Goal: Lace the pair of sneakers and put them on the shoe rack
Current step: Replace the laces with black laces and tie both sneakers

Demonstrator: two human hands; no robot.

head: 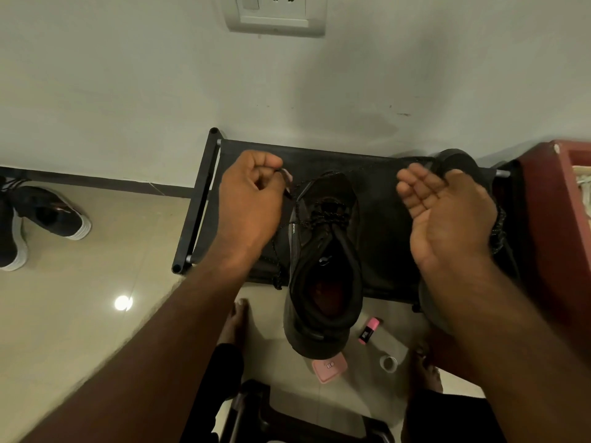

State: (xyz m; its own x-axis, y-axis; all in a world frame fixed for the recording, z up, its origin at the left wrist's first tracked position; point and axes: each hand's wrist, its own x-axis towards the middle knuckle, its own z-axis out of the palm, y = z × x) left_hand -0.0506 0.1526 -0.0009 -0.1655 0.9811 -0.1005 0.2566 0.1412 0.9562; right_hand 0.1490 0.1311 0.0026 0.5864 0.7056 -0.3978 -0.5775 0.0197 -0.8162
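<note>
A black sneaker (323, 282) lies on top of the black shoe rack (383, 193), toe toward the wall and heel hanging over the front edge. Its black lace (319, 215) is threaded through the upper eyelets. My left hand (249, 199) pinches one lace end (287, 179) just left of the toe. My right hand (447, 219) is held palm up with relaxed fingers; the other lace strand runs from the shoe to its thumb web and hangs behind the hand. A second black sneaker (460, 159) sits on the rack, mostly hidden behind that hand.
Another dark pair with white soles (51, 215) stands on the tiled floor at left. A red cabinet (559, 219) borders the rack's right side. Pink items (369, 329), a tape roll (388, 362) and my bare feet (236, 321) are below the rack; a wall socket (275, 14) is above.
</note>
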